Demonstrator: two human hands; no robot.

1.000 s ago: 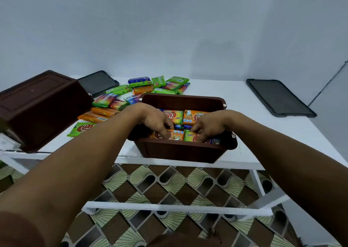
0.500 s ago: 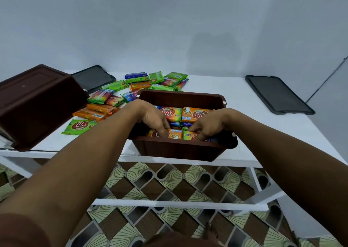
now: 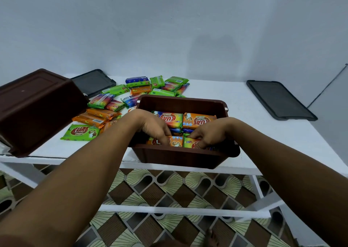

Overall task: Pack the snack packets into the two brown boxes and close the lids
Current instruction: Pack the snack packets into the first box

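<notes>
An open brown box (image 3: 180, 158) stands at the table's front edge, holding several colourful snack packets. Both my hands reach down into its near half. My left hand (image 3: 156, 127) has its fingers curled onto an orange packet (image 3: 174, 140). My right hand (image 3: 207, 133) pinches a green and orange packet (image 3: 190, 143) beside it. Two more packets (image 3: 197, 121) lie flat in the far half. A second brown box (image 3: 35, 107) sits tipped over at the left. A heap of loose packets (image 3: 116, 103) lies between the boxes and behind them.
The white table (image 3: 254, 137) has two dark lids: one (image 3: 93, 82) at the back left behind the tipped box, one (image 3: 280, 99) at the right. Below the table are white frame bars and a patterned floor.
Both hands have stayed in the box's near half, shifting the front packets slightly. My view has drifted a little; nothing else moved.
</notes>
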